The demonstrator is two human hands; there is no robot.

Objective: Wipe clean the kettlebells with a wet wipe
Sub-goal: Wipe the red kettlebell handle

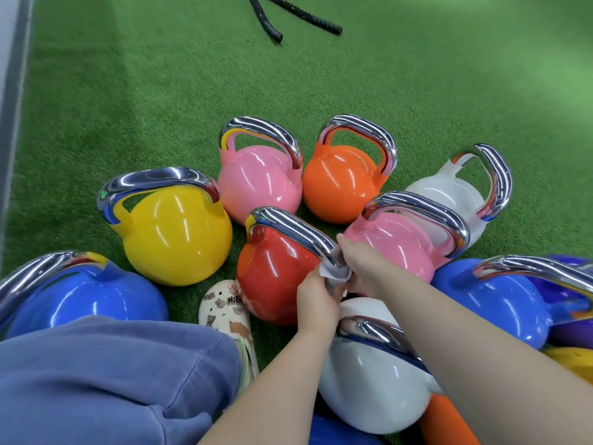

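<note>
A red kettlebell [272,271] with a chrome handle [295,232] stands on the green turf just ahead of me. A white wet wipe [333,272] is wrapped round the near end of that handle. My left hand [316,300] pinches the wipe from below. My right hand [361,268] grips the wipe and the handle end from the right. Around it stand a yellow kettlebell [176,232], two pink kettlebells [260,181] [398,242], an orange kettlebell [340,184] and a white kettlebell [449,194].
Close to me lie a blue kettlebell [86,297] at left, a white one [369,387] under my arms and another blue one [494,303] at right. My blue trouser leg [106,380] and a cream clog [227,313] are at bottom left. Black rope ends [276,30] lie far on the turf.
</note>
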